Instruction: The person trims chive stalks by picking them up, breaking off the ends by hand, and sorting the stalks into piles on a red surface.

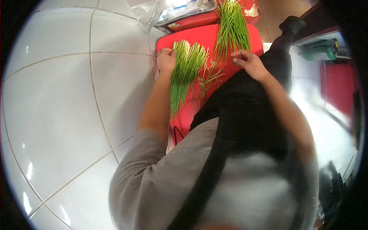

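Note:
A bunch of green chives (186, 73) lies spread on a red surface (207, 34), its pale ends toward the far side. My left hand (166, 60) is at the left edge of this bunch near the pale ends, fingers curled closed against the stalks; its fingertips are partly hidden. Withered, brownish strands (211, 76) are scattered to the right of the bunch. A second bunch of chives (232, 30) lies farther back. Just below its green tips is my right hand (251, 64), thumb and forefinger slightly apart, with nothing visible between them.
A metal tray (184, 13) with clear plastic on it rests at the back on a red object. White tiles (119, 76) rise on the left. My dark-clothed leg (245, 92) borders the red surface on the right. A green object (324, 53) stands at far right.

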